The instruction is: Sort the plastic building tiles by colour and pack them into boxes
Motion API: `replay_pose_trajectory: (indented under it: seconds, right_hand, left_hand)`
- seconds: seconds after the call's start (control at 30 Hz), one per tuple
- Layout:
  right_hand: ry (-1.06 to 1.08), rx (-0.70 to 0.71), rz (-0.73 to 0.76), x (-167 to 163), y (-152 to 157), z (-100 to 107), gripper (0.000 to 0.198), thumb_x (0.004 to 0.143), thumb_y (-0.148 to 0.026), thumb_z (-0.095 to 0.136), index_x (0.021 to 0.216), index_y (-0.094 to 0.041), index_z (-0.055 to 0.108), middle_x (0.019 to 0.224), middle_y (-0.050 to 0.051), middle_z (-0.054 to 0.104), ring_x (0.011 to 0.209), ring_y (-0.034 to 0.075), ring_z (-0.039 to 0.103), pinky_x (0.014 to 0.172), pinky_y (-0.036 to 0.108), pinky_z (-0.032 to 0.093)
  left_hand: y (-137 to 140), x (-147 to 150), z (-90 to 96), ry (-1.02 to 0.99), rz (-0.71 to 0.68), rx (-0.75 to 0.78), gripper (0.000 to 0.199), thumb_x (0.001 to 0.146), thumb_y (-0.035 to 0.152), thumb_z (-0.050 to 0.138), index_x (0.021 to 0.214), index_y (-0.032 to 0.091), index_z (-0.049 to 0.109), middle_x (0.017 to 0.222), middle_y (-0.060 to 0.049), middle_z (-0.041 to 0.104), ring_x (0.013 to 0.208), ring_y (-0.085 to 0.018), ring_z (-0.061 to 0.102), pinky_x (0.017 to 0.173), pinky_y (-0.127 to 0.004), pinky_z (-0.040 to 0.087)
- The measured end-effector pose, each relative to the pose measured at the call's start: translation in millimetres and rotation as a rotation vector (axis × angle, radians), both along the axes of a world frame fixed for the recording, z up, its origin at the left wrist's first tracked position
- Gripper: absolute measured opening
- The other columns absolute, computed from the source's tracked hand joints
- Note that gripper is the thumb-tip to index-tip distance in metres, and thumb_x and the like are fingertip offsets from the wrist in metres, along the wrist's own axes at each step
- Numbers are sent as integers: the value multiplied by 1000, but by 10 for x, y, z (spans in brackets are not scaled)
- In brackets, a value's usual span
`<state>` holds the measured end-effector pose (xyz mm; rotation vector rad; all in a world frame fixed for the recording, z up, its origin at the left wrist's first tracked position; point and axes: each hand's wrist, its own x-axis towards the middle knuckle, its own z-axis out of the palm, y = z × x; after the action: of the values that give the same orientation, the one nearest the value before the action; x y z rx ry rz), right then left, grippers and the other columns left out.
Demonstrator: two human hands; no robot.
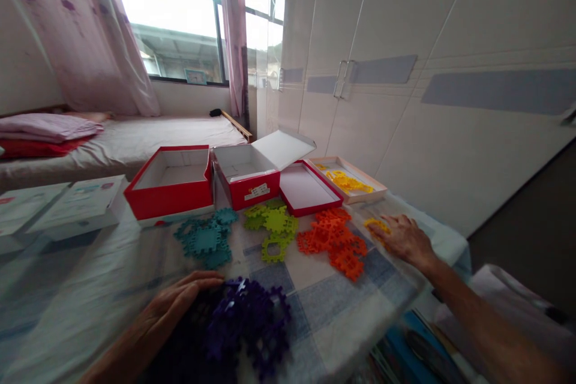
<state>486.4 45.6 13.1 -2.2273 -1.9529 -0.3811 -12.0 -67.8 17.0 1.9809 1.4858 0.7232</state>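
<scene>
Sorting interlocking foam tiles by colour on the desk (112,288) — both hands are working at opposite piles.

Left hand (177,303) is lying flat, fingers spread open, on the near purple pile (252,321); right hand (407,240) is pressing open-fingered on loose yellow tiles (375,225) at the far right, gripping nothing. Teal pile (207,240), green pile (272,228) and orange pile (335,240) are sitting between them, red boxes (173,183) and a tray of yellow pieces (348,183) beyond. Judging by this, gathering is underway — next, the fingers need closing on the yellow tiles.
</scene>
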Motion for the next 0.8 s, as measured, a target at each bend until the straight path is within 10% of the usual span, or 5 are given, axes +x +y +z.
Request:
replay_pose_trajectory:
  seconds: [0.8]
  right_hand:
    - [245,150,-122,-177,-5,-119,63,72,-61,49,116,-16,53,109,13,52,99,28,57,79,36,47]
  left_hand:
    - [-6,-17,-37,48,-26,18,46,92,42,24,106,35,68,119,7,64,111,-19,59,100,-31,42]
